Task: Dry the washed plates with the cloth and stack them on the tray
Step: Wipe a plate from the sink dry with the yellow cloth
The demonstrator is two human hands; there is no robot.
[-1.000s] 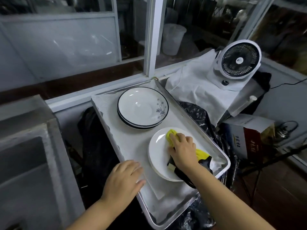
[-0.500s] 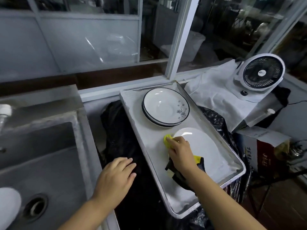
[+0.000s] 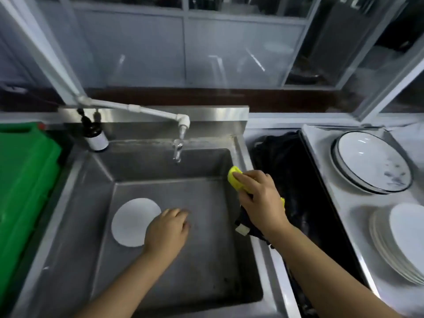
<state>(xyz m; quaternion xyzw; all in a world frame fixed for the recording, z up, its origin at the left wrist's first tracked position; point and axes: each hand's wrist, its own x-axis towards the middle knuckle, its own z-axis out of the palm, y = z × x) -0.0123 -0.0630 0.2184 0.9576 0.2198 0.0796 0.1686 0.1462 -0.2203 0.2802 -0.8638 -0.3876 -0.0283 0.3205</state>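
Head view: right grip point(image 3: 259, 198) clutches cloth point(image 3: 235, 177); left grip point(image 3: 167, 230) loose, beside plate point(image 3: 134, 221) in sink point(image 3: 75, 203).

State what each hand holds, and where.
Right hand grips the bunched yellow and dark cloth around its middle. Left hand holds nothing, over the steel sink.

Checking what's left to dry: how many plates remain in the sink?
1: a plain white round plate on the steel sink's floor, beside the left hand; none seem hidden.
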